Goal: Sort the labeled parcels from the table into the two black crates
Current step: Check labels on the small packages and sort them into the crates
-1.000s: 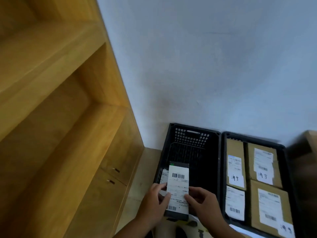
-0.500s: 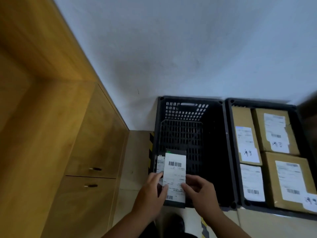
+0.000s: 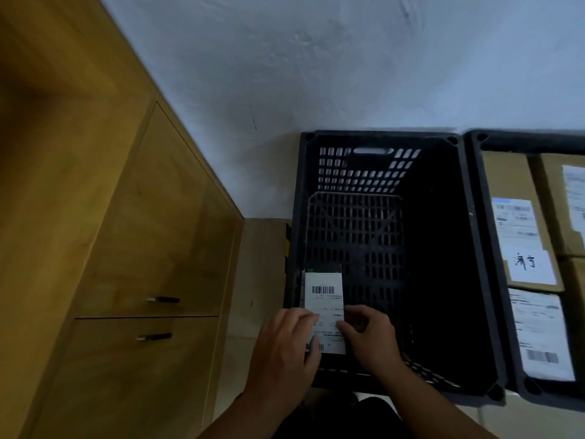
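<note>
A dark parcel with a white barcode label [image 3: 323, 296] is held by both hands over the near left corner of the left black crate [image 3: 443, 248]. My left hand [image 3: 286, 346] grips its left edge and my right hand [image 3: 368, 337] pinches its right edge. Apart from that parcel the left crate shows only its perforated floor. The right black crate [image 3: 474, 172] holds several brown cardboard parcels [image 3: 519, 223] with white labels, partly cut off by the right edge of the view.
A wooden cabinet [image 3: 126, 248] with two drawer handles stands left of the crates, with a narrow strip of floor between. A white wall [image 3: 316, 74] runs behind both crates.
The view has tilted down and closer to the crates. Both hands have lowered the parcel further into the left crate's near left corner, keeping their hold.
</note>
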`<state>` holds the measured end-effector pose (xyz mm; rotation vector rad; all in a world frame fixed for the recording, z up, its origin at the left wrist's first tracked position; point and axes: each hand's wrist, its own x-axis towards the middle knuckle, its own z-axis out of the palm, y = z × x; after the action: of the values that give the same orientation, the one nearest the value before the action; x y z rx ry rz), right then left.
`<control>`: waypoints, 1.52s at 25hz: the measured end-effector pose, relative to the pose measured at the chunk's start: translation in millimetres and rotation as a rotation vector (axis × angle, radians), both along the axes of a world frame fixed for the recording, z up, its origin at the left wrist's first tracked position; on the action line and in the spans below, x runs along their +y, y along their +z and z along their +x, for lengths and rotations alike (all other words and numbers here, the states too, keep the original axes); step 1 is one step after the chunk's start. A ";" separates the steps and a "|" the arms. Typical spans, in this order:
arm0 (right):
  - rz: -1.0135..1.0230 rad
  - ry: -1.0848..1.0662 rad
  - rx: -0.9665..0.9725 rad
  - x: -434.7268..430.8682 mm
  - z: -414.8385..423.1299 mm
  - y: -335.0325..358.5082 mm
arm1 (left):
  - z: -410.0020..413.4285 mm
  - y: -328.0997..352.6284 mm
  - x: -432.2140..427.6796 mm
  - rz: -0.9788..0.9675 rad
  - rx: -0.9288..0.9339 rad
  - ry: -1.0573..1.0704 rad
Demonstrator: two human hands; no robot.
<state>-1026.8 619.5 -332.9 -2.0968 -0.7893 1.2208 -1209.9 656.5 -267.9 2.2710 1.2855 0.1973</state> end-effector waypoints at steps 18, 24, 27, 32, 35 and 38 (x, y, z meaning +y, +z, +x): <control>-0.156 0.082 -0.159 24.7 -13.9 -29.0 | -8.0 -7.8 -5.5 0.028 -0.066 -0.056; -0.237 0.172 -0.206 30.9 -11.9 -19.2 | -12.4 5.0 -18.5 -0.007 -0.048 -0.060; -0.216 0.138 -0.286 19.0 -4.4 18.6 | -11.4 26.5 -25.0 -0.044 -0.020 -0.060; -0.129 0.112 -0.384 -21.0 17.9 122.3 | -1.3 94.1 -26.5 -0.211 0.030 0.047; -0.134 0.100 -0.370 -42.6 30.1 188.3 | 8.3 143.6 -26.8 -0.247 0.041 0.034; -0.130 0.078 -0.347 -66.6 42.2 245.3 | 27.5 190.3 -21.1 -0.284 0.016 -0.043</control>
<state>-984.6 553.0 -87.6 -2.4450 -0.9732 0.9806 -1182.4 635.3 -77.5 2.0587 1.1886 -0.0193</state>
